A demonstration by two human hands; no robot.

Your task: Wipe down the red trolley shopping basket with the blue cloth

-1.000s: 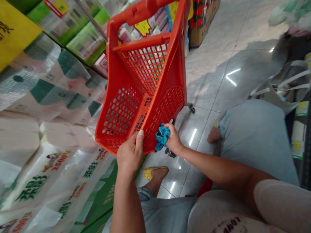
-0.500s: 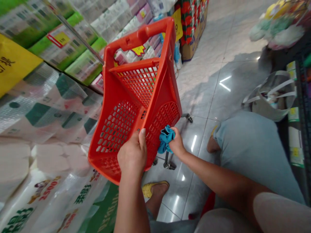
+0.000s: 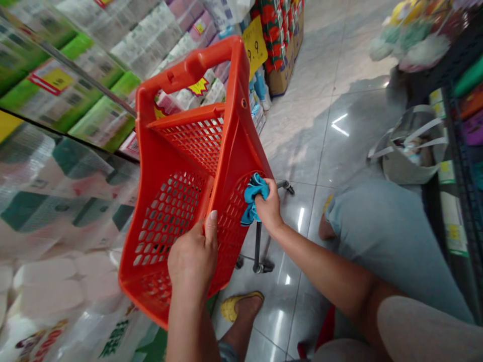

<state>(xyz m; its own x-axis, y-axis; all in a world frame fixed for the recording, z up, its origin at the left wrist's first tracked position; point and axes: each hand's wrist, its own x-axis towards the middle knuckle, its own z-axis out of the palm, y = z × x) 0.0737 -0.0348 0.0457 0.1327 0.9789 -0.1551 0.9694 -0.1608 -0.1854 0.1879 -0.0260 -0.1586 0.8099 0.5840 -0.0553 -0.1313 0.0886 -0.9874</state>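
A red plastic shopping cart basket [image 3: 171,166] with perforated walls fills the centre-left of the view. My left hand [image 3: 193,251] is closed over its near rim, thumb on top. My right hand [image 3: 268,202] grips a crumpled blue cloth [image 3: 253,193] against the outside of the basket's right-hand wall. Part of the cloth hangs below my fingers. Nothing lies in the part of the basket that shows.
Packs of tissue paper [image 3: 33,211] are stacked along the left. A grey bag [image 3: 409,161] stands at the right beside a dark shelf rack [image 3: 458,136]. Cartons [image 3: 281,75] stand behind. Below are yellow slippers [image 3: 229,307] and cart wheels [image 3: 263,266].
My right hand has moved the blue cloth upward along the basket's outer wall. The basket and my left hand sit further left and look slightly larger in the view.
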